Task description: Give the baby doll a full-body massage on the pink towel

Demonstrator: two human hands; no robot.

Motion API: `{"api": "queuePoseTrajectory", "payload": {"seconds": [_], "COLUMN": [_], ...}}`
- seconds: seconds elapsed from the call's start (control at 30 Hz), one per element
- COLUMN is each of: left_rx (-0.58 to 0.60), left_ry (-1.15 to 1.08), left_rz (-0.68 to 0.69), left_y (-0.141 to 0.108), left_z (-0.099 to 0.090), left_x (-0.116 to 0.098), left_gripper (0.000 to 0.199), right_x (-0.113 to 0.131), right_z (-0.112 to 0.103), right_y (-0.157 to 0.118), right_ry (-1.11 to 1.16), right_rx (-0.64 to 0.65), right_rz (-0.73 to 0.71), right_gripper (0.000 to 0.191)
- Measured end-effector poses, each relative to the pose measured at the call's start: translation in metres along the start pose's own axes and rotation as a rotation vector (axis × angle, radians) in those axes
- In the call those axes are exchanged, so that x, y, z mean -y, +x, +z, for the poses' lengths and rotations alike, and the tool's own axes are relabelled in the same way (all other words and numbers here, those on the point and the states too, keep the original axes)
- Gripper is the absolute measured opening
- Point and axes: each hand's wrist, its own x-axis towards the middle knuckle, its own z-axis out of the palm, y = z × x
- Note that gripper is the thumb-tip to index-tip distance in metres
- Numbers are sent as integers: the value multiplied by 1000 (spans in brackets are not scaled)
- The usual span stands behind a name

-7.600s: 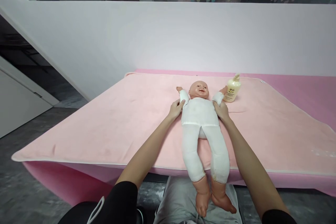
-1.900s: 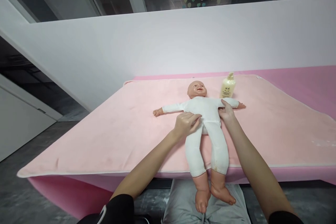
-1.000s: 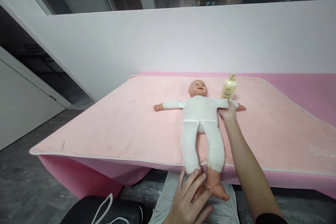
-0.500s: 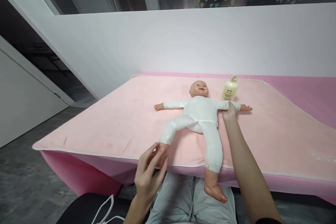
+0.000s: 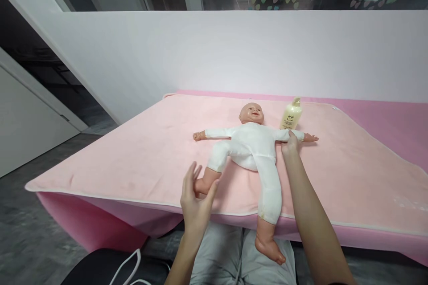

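A baby doll [image 5: 252, 142] with a white cloth body lies face up, its head toward the wall and its arms spread. Its leg on the left is bent, and the other leg hangs past the table's front edge. My left hand [image 5: 197, 196] is at the bent leg's foot, fingers apart and curved around it. My right hand [image 5: 290, 142] is closed on the doll's arm on the right, near the wrist. Just behind that arm stands a pale yellow pump bottle [image 5: 290, 115].
A pink blanket [image 5: 133, 151] covers the table, over a darker pink cloth [image 5: 384, 120]. Behind it rises a white wall [image 5: 234, 53] with windows above. A white cable [image 5: 130, 269] lies on a black seat at the lower left.
The doll's leg on the left has bent further, its foot moving up onto the blanket. My left hand has moved up with it and its fingers have spread. My right hand keeps its hold.
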Motion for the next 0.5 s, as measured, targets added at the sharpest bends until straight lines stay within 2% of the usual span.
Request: {"api": "queuePoseTrajectory", "payload": {"seconds": [0.07, 0.1, 0.17, 0.27, 0.33, 0.43, 0.5], "left_rx": [105, 137, 160, 195, 260, 397, 454], "left_ry": [28, 47, 93, 150, 166, 186, 206], "left_rz": [40, 81, 168, 239, 232, 190, 165], "left_y": [-2, -1, 4, 18, 29, 43, 47], "left_z": [3, 5, 8, 17, 26, 44, 50], "left_x": [-4, -8, -17, -33, -41, -45, -45], "left_gripper": [53, 50, 48, 48, 50, 53, 55], "right_x": [4, 6, 8, 4, -1, -7, -8], "right_z": [6, 9, 14, 19, 20, 20, 19], "right_y": [-14, -19, -28, -34, -38, -46, -50], "right_ry": [-53, -96, -204, -397, -543, -808, -961], "right_rx": [-145, -165, -101, 68, 234, 530, 639], "right_rz": [-171, -256, -373, -497, -617, -811, -890], "right_gripper": [61, 64, 62, 49, 43, 48, 51]}}
